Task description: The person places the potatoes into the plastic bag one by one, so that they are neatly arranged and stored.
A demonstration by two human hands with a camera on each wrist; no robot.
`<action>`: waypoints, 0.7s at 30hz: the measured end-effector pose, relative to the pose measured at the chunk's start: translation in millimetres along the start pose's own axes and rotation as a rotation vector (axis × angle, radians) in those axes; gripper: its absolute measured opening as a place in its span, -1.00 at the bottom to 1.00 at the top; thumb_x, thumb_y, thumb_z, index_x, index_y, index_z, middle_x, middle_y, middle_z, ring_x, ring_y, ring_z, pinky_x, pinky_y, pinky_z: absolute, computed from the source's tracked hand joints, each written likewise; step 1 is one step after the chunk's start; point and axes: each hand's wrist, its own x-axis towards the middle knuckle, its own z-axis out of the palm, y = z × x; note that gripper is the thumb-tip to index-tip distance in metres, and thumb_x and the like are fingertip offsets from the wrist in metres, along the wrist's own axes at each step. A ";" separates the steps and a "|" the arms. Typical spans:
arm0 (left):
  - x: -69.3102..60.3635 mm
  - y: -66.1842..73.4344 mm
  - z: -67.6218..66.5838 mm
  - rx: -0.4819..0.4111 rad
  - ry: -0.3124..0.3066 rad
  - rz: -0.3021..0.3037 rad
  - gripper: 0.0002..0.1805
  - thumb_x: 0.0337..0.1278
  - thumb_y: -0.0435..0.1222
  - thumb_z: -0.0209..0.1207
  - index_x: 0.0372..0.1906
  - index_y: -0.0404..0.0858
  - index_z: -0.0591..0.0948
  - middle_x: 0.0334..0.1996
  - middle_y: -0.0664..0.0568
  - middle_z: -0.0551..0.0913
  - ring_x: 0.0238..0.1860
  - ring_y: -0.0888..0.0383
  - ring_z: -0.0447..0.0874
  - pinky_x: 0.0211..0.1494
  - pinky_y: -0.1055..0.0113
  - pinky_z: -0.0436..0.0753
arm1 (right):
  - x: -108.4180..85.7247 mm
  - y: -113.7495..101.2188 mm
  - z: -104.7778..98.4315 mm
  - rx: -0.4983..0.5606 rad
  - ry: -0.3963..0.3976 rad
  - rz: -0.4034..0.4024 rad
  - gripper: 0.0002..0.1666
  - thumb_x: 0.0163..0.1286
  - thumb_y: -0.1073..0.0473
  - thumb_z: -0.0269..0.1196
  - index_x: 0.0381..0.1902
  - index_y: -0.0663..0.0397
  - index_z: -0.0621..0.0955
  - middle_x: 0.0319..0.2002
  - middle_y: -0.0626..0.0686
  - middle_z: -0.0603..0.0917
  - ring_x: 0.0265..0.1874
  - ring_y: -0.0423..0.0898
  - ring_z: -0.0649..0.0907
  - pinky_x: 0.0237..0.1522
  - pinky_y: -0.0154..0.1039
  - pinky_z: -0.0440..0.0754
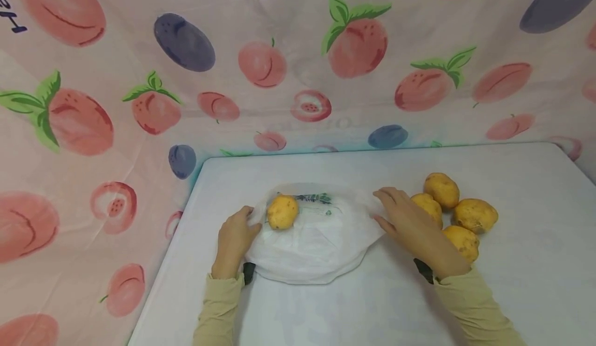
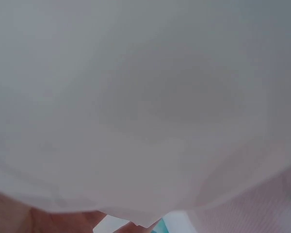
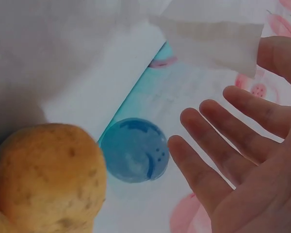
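A white plastic bag [image 1: 316, 253] with a green print lies spread out between the two hands. One yellow potato [image 1: 282, 212] rests within the bag's outline, toward its left side; whether in or on it I cannot tell. My left hand [image 1: 235, 240] holds the bag's left edge; the bag fills most of the left wrist view and hides most of those fingers. At the bag's right edge, my right hand [image 1: 412, 229] has its fingers spread and nearly straight. In the right wrist view its thumb [image 3: 281, 60] touches or nearly touches the bag's edge.
Several potatoes [image 1: 475, 215] sit clustered on the white table [image 1: 535, 284], just right of and partly behind the right hand. A fruit-printed cloth [image 1: 288, 25] hangs behind the table and along its left. Dark devices [image 1: 249, 273] show at the wrists.
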 end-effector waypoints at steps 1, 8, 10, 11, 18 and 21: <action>-0.3 -0.1 -0.2 0.001 0.000 -0.001 -0.51 0.11 -0.28 0.35 0.15 -0.38 0.59 0.09 -0.27 0.67 0.08 -0.29 0.64 0.10 -0.13 0.61 | -0.8 1.2 -0.2 0.000 0.003 0.000 -0.46 0.33 0.19 0.34 0.17 0.37 0.48 0.09 0.31 0.57 0.05 0.21 0.61 0.00 0.07 0.67; -1.0 -1.4 0.0 -0.012 0.005 0.009 -0.50 0.11 -0.29 0.36 0.15 -0.39 0.59 0.11 -0.27 0.66 0.11 -0.26 0.63 0.13 -0.10 0.60 | -3.3 9.1 -3.7 0.027 -0.004 0.026 -0.51 0.37 0.20 0.29 0.15 0.41 0.48 0.06 0.35 0.57 0.01 0.26 0.62 -0.05 0.11 0.67; -1.5 -1.5 0.5 -0.011 0.007 0.010 -0.50 0.11 -0.29 0.35 0.15 -0.39 0.59 0.11 -0.27 0.66 0.11 -0.26 0.63 0.13 -0.10 0.60 | -4.3 11.6 -5.1 0.038 -0.026 0.045 -0.52 0.39 0.19 0.27 0.15 0.40 0.48 0.06 0.35 0.57 0.03 0.26 0.61 -0.01 0.14 0.65; -1.7 -1.2 0.6 -0.014 0.006 0.007 -0.50 0.11 -0.28 0.35 0.16 -0.39 0.59 0.11 -0.26 0.66 0.12 -0.26 0.63 0.14 -0.10 0.60 | -5.1 12.9 -5.7 0.043 -0.039 0.055 -0.52 0.40 0.18 0.26 0.15 0.40 0.48 0.06 0.35 0.57 0.04 0.27 0.61 0.01 0.15 0.64; -1.3 -0.5 1.1 -0.011 0.002 -0.003 -0.51 0.12 -0.28 0.35 0.16 -0.37 0.59 0.11 -0.25 0.66 0.11 -0.27 0.63 0.12 -0.12 0.61 | -8.0 19.2 -9.2 0.065 -0.078 0.096 -0.51 0.44 0.18 0.23 0.18 0.42 0.47 0.09 0.38 0.55 0.08 0.33 0.56 0.11 0.23 0.55; -0.2 -1.2 1.6 -0.009 0.002 -0.003 -0.50 0.13 -0.27 0.35 0.16 -0.37 0.59 0.11 -0.24 0.66 0.11 -0.27 0.63 0.13 -0.11 0.60 | -8.7 21.7 -10.2 0.058 -0.088 0.116 -0.50 0.45 0.17 0.21 0.20 0.42 0.46 0.12 0.40 0.53 0.11 0.36 0.52 0.14 0.27 0.50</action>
